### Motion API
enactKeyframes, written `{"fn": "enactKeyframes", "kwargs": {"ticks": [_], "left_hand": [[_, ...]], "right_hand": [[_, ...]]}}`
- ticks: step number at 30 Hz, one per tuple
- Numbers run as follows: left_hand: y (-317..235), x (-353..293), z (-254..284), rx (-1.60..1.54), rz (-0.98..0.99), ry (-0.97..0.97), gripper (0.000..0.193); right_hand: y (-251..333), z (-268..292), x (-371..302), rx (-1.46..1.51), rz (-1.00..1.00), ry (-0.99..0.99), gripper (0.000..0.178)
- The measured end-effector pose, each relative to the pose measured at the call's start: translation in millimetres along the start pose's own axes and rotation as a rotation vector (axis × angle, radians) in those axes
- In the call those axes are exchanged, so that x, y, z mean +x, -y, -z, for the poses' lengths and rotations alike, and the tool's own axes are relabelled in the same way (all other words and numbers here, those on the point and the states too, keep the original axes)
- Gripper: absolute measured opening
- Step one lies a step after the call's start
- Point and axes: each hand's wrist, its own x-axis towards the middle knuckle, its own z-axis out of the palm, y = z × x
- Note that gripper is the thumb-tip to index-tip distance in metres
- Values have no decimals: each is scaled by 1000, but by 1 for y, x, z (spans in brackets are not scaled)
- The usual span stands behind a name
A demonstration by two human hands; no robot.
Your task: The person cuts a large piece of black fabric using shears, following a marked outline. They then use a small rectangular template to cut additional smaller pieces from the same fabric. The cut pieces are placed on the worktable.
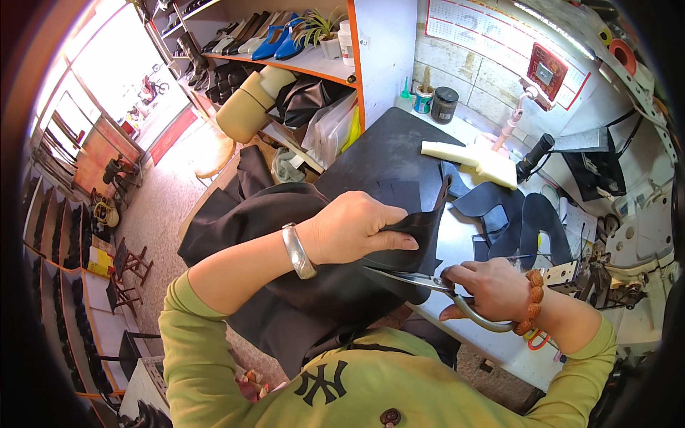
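My left hand (357, 225) pinches the upper edge of a large sheet of dark leather-like material (335, 303) between thumb and fingers. The sheet drapes over the table's front edge and toward my lap, with loose folds to the left. In my right hand (492, 285) is a pair of metal scissors (417, 279), fingers wrapped round the handles. The blades point left and lie against the sheet just below my left hand; the sheet partly hides how far apart they are. Several dark cut-out pieces (545, 227) lie on the table beyond my right hand.
A black cutting mat (371, 153) covers the table's far left. Behind the cut pieces sit a cream block-like piece (496, 170), a dark jar (444, 105) and a lamp stem (509, 123). Machinery (646, 242) stands at the right. Shoe shelves (246, 53) rise at the back left.
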Motion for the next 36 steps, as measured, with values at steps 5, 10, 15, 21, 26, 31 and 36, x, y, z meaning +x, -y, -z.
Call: {"fn": "enactKeyframes", "kwargs": {"ticks": [5, 10, 15, 21, 26, 31, 36], "left_hand": [[0, 1, -1, -12, 32, -9, 50], [-3, 4, -4, -52, 133, -7, 50], [-9, 11, -8, -77, 144, 5, 47], [1, 11, -4, -171, 137, 116, 37], [24, 15, 14, -347, 164, 367, 39], [40, 10, 31, -479, 307, 520, 34], [36, 5, 31, -519, 320, 407, 31]], "right_hand": [[1, 3, -3, -90, 27, -37, 53], [5, 5, 2, -84, 27, -48, 53], [9, 0, 16, -93, 22, -75, 55], [3, -1, 16, -77, 47, -65, 54], [-3, -4, 10, -43, 39, -56, 50], [-5, -7, 9, -72, 77, -141, 48], [-3, -8, 12, -58, 44, -128, 53]]}}
